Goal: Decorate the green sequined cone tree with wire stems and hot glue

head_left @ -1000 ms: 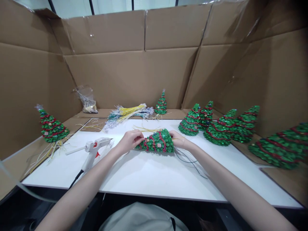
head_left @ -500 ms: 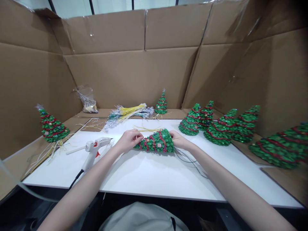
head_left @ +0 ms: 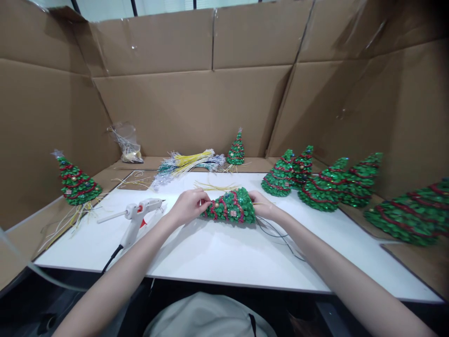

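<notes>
A small green sequin Christmas tree point(head_left: 229, 207) with red garland lies on its side on the white table point(head_left: 224, 255), tip pointing left. My left hand point(head_left: 188, 205) pinches the tip end. My right hand point(head_left: 264, 206) grips the wide base end, where thin yellow strands and dark wires point(head_left: 280, 236) trail out across the table.
A white hot glue gun point(head_left: 135, 219) lies left of my hands, cord running off the front edge. Several finished trees point(head_left: 326, 185) stand at the right, one point(head_left: 75, 182) at the left, one point(head_left: 236, 150) at the back. Bundled yellow and silver wires point(head_left: 189, 161) and a plastic bag point(head_left: 126, 145) lie by the cardboard walls.
The tree has shifted slightly and looks a bit shorter between my hands; both hands keep their grip. The view has tilted a little.
</notes>
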